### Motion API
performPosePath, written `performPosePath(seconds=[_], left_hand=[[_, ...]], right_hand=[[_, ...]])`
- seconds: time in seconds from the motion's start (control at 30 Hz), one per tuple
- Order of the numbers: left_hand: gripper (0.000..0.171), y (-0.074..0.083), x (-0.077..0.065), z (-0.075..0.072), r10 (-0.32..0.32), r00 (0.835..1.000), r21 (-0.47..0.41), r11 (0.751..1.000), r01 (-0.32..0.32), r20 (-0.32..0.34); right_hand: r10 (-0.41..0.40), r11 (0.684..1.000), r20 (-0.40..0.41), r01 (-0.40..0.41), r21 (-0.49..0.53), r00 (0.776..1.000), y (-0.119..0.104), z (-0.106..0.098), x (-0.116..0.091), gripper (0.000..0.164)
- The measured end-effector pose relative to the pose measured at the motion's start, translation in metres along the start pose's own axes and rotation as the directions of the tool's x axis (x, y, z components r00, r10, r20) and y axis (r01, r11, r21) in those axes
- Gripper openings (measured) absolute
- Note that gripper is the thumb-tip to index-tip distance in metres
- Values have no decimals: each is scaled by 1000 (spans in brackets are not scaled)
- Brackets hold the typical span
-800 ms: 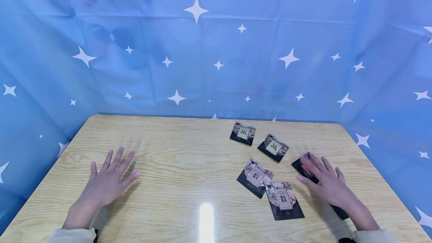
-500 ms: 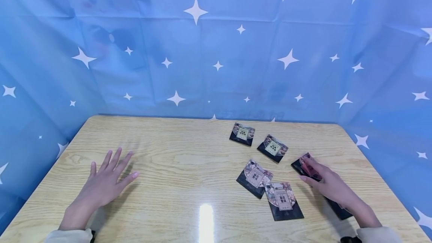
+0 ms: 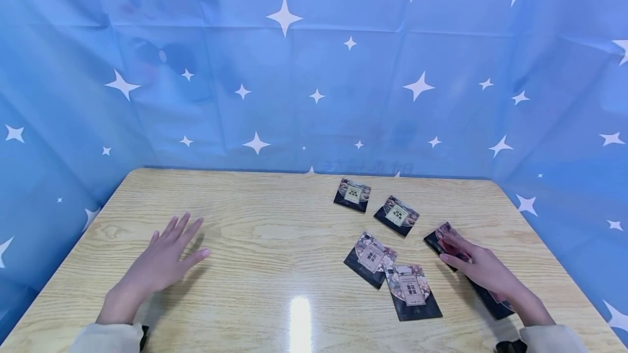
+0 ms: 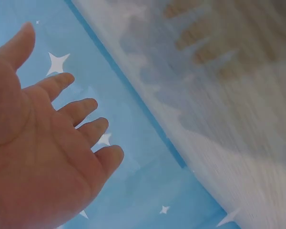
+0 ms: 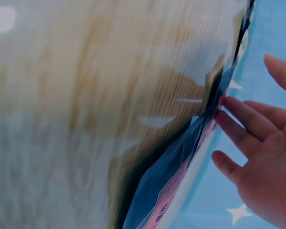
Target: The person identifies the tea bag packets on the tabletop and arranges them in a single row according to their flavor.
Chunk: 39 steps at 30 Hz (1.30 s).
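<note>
My right hand (image 3: 487,275) is over the right side of the table, its fingertips at a dark sachet with a red label (image 3: 434,241). In the right wrist view, fingertips of the right hand (image 5: 264,148) meet a sachet's face while the thumb stays apart. A second dark sachet (image 3: 492,303) lies partly hidden under that wrist. To their left are two overlapping sachets with pinkish labels, one upper (image 3: 370,259) and one lower (image 3: 413,293). My left hand (image 3: 159,263) hovers over the table's left side, fingers extended, holding nothing; its palm shows in the left wrist view.
Two sachets with pale green labels, one at the back (image 3: 352,195) and one just right of it (image 3: 397,215), lie near the far edge of the wooden table (image 3: 265,233). A blue star-patterned curtain (image 3: 314,70) rises behind and along both sides.
My right hand's spread fingers have drawn together and lowered onto the sachet with the red label. The left hand has turned slightly and shifted a little right. The sachets stay in place.
</note>
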<state>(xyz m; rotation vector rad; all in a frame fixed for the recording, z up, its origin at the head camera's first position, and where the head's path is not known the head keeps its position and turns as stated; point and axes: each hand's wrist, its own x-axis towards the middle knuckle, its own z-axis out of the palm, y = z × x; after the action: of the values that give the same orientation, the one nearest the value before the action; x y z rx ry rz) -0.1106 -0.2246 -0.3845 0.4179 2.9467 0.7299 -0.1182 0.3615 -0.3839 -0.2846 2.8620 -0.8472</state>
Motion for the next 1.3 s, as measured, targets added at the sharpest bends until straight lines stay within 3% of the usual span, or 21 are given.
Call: performPosePath(seconds=[0.13, 0.37, 0.67, 1.0, 1.3], left_hand=[[74, 9, 7, 4, 66, 998, -69, 996, -64, 19], [71, 30, 32, 19, 197, 980, -218, 958, -187, 28], [63, 77, 69, 35, 255, 957, -328, 923, -199, 137], [64, 122, 105, 64, 398, 882, -428, 863, -268, 251], [60, 155, 121, 85, 492, 808, -484, 820, -305, 325]], right_hand=[[-9, 1000, 19, 9, 13, 1000, 1, 0, -2, 59], [1, 1000, 54, -1, 7, 999, 3, -2, -1, 59], [-17, 1000, 55, 16, 11, 998, 5, -4, -1, 57], [-16, 999, 60, 14, 33, 998, 8, -2, -3, 58], [-16, 999, 58, 14, 36, 998, 9, -4, -1, 59]])
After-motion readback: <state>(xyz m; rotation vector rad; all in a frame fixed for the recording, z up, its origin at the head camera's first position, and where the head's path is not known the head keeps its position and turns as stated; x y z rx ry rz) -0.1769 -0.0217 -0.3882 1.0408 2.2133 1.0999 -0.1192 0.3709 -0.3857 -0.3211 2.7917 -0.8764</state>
